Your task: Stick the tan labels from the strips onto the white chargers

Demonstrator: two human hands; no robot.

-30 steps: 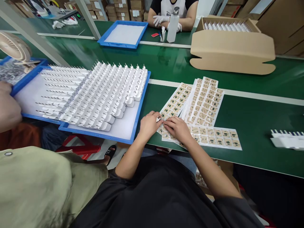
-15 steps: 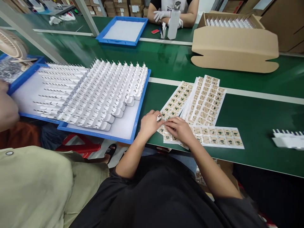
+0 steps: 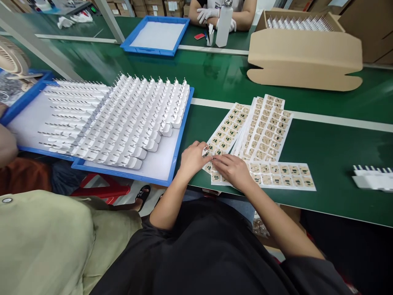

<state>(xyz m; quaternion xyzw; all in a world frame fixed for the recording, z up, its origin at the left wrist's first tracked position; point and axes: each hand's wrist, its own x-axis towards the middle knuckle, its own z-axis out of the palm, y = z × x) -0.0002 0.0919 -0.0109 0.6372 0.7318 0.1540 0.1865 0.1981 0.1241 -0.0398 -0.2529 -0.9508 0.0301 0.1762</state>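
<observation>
L hand (image 3: 194, 159): fingers clamped on 1 small part (image 3: 205, 151), white w/ metal, above near edge of tabletop (image 3: 322, 151). R hand (image 3: 232, 169): fingers close tog., tips meeting L ones, can't tell if gripping. 1 near sheet (image 3: 282, 175) under R hand; 1 slanted sheet (image 3: 229, 128) beyond, overlapping pile (image 3: 267, 127) right of it, exact no. unclear. Left: 2 trays (image 3: 159, 162) w/ rows of white pcs (image 3: 138, 119). Far: 1 blue tray (image 3: 156, 35), 1 bottle (image 3: 224, 26), 1 open carton (image 3: 303, 59).
</observation>
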